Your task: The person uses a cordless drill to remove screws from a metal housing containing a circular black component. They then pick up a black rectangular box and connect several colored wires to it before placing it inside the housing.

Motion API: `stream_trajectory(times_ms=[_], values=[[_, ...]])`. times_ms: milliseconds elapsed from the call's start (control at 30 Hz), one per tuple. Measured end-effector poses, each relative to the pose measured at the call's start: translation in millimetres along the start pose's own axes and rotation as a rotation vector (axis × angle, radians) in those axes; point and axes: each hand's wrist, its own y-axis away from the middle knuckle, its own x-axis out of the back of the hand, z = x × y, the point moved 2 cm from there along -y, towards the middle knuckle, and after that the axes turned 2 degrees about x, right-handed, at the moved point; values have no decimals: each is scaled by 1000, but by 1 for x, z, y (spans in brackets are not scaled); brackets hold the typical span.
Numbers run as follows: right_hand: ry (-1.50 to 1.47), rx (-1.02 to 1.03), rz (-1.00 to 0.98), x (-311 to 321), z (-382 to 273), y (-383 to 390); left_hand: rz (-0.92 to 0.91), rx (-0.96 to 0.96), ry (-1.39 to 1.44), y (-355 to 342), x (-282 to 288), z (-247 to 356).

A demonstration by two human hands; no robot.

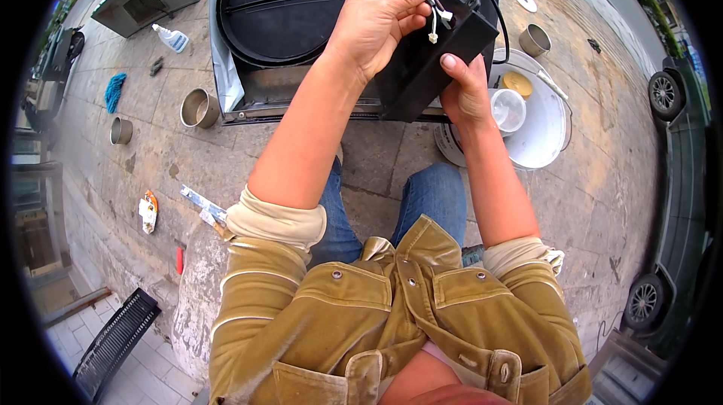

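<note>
Wires (434, 28): pinched in our left hand (376, 21), over the right side of the case (260, 113). Black box (429, 74): gripped in our right hand (467, 92). We also count: cup (199, 108), left; bottle (172, 38), far left; bucket (546, 130), right.

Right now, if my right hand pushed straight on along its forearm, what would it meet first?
The long black part, which your right hand holds; past that, perhaps the small white connectors, though depth is hard to judge here.
</note>
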Motion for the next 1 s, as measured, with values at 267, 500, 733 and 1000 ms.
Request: stream_trajectory(times_ms=[267,500,733,1000], values=[[-2,28,36,0,6,0,98,-78,-99,-9,2,-4],[-15,27,68,-1,10,0,177,-192,-36,-14,-5,-10],[-105,12,102,-3,11,-4,166,-181,102,-13,-7,-13],[-105,24,99,-3,9,-6,163,-138,-36,-9,-6,-15]])
